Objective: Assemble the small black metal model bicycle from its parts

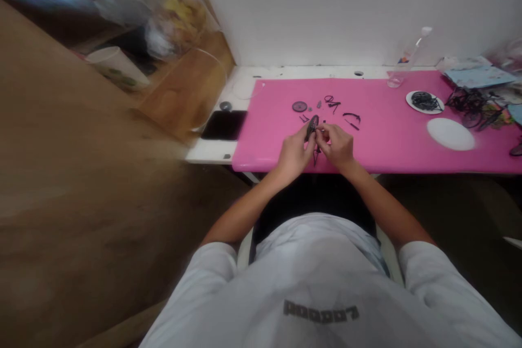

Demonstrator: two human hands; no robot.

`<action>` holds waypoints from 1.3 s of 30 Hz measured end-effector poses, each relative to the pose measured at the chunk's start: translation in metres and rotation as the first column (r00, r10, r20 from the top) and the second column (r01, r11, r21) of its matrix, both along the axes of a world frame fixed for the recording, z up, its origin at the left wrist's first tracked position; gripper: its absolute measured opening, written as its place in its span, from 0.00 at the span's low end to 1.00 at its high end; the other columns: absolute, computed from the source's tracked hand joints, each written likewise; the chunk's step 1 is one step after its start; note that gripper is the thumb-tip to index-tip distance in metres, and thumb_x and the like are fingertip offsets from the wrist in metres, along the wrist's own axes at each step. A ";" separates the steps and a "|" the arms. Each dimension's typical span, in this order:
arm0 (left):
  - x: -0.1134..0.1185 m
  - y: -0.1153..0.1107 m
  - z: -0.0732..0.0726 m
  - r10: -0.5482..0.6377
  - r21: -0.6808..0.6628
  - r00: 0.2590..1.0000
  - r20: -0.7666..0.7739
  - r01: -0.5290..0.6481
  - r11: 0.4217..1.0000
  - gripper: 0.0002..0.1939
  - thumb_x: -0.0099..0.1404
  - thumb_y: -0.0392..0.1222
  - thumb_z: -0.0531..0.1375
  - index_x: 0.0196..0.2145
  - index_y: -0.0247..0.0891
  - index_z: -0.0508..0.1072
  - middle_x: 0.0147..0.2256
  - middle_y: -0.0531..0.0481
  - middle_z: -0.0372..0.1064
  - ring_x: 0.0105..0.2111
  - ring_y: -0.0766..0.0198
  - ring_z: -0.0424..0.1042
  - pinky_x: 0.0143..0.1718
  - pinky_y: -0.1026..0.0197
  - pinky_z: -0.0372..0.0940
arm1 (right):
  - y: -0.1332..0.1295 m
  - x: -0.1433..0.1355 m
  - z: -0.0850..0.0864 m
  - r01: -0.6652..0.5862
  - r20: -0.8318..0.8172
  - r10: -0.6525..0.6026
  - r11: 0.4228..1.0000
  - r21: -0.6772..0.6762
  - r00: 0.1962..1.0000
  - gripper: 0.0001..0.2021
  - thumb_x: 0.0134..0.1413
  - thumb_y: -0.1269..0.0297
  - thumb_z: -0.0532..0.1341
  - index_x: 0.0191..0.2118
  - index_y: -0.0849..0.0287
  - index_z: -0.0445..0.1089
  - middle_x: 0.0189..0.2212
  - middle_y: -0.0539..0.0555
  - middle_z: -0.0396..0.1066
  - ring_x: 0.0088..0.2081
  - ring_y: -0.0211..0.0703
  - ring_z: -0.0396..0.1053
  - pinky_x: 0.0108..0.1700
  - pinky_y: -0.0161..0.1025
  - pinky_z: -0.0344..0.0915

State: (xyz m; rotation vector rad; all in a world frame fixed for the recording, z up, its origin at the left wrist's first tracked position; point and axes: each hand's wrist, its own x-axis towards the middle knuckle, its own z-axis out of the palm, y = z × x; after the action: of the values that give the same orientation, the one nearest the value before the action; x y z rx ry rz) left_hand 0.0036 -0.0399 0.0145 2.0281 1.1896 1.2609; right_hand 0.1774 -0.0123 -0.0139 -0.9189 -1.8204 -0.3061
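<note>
My left hand point(297, 151) grips a small black wheel point(312, 126) and holds it on edge above the pink table cover. Close against it, the fingers of my right hand point(335, 144) are pinched together at the wheel's middle; whatever they hold is too small to make out. A thin dark part point(316, 155) shows just below my fingers. Beyond my hands lie a second small wheel point(299, 106), a thin black looped part point(331, 103) and a curved black strip point(352, 119). Several tiny dark pieces are scattered among them.
The pink cover point(383, 147) lies over a white table. To the right are a white plate point(451, 134), a plate of black parts point(426, 101), a tangled black pile point(468, 106) and a clear bottle point(410, 60). A dark flat rectangle point(223, 125) lies at left.
</note>
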 end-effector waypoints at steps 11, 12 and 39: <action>0.000 -0.001 -0.004 -0.006 0.005 1.000 0.004 0.006 1.000 0.22 0.82 0.40 0.56 0.69 0.37 0.74 0.47 0.42 0.85 0.39 0.60 0.85 0.46 0.62 0.76 | -0.002 -0.005 -0.010 0.017 -0.092 -0.028 0.993 -0.114 0.995 0.13 0.78 0.55 0.58 0.49 0.56 0.77 0.28 0.50 0.77 0.29 0.41 0.75 0.36 0.37 0.70; 0.001 -0.001 -0.004 -0.005 0.004 1.000 0.005 0.005 1.000 0.22 0.82 0.41 0.56 0.69 0.37 0.74 0.47 0.42 0.85 0.39 0.60 0.85 0.46 0.61 0.76 | -0.002 -0.006 -0.011 0.015 -0.103 -0.027 0.994 -0.112 0.994 0.13 0.78 0.56 0.58 0.49 0.56 0.76 0.28 0.49 0.76 0.28 0.40 0.75 0.35 0.37 0.69; 0.003 0.006 -0.014 0.030 0.076 0.999 -0.030 -0.028 0.997 0.26 0.83 0.41 0.56 0.75 0.41 0.67 0.59 0.40 0.81 0.52 0.55 0.85 0.57 0.55 0.78 | -0.003 -0.006 -0.004 -0.017 -0.148 0.001 0.994 -0.110 0.989 0.13 0.78 0.54 0.59 0.48 0.54 0.78 0.27 0.48 0.75 0.27 0.40 0.73 0.36 0.37 0.72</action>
State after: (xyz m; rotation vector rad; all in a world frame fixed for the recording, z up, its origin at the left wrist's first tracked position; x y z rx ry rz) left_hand 0.0063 -0.0340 0.0006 2.0986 1.2062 1.3118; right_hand 0.1719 -0.0150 -0.0179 -0.9838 -1.7180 -0.1280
